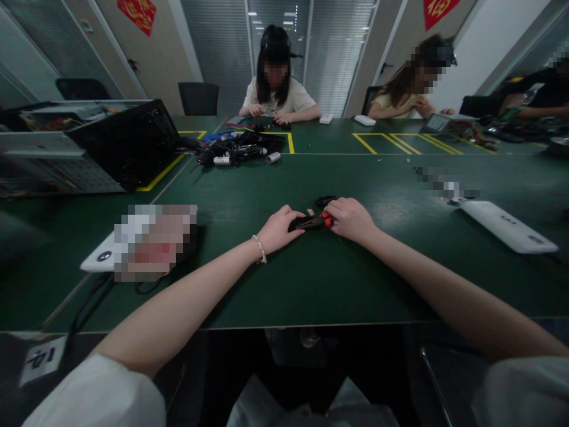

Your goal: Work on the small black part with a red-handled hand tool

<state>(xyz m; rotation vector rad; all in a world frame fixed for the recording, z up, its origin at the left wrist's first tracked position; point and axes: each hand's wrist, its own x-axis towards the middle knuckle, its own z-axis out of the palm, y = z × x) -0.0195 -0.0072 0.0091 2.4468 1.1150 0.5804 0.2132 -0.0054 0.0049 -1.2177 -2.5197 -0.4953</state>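
Note:
My right hand is closed around the red handles of a pair of long-nosed pliers, whose dark jaws point left. Between the fingers and thumb of my left hand is a small black part. The plier jaws reach this part and seem to touch it; the exact contact is too small to make out. A light-coloured bit lies just beyond the jaws. Another black piece rests on the table behind my right fingers.
The green table carries an opened computer case at left, and a pile of cables with a drill farther back. White power banks lie at left and right. Co-workers sit across the table.

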